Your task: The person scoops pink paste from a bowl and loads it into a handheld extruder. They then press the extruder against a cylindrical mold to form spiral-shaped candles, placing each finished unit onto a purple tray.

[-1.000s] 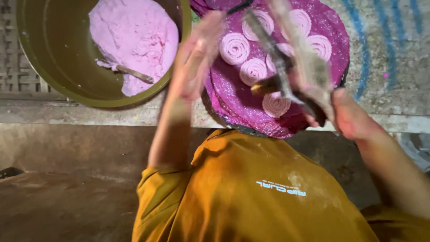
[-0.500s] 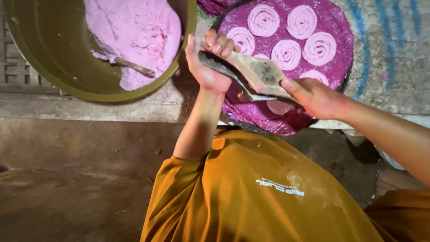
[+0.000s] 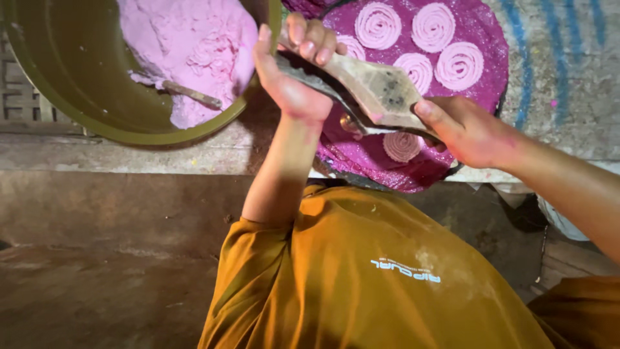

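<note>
My left hand (image 3: 292, 71) and my right hand (image 3: 466, 131) both grip a wooden dough press (image 3: 371, 90), one at each end, held flat over the near edge of a round purple mat (image 3: 481, 45). Several pink dough spirals (image 3: 433, 27) lie on the mat, and one spiral (image 3: 402, 146) sits right under the press. A large olive-green bowl (image 3: 77, 97) at the upper left holds a mass of pink dough (image 3: 194, 45) with a stick-like tool (image 3: 190, 95) resting in it.
The bowl and mat rest on a worn concrete ledge (image 3: 129, 155) with blue paint marks (image 3: 526, 39) at the upper right. My orange shirt (image 3: 361, 278) fills the lower middle. A dark floor (image 3: 97, 271) lies below the ledge at left.
The press has swung from an upright, tilted hold to a flat one over the mat's near edge. My left hand has closed on its far end. The camera has moved in closer.
</note>
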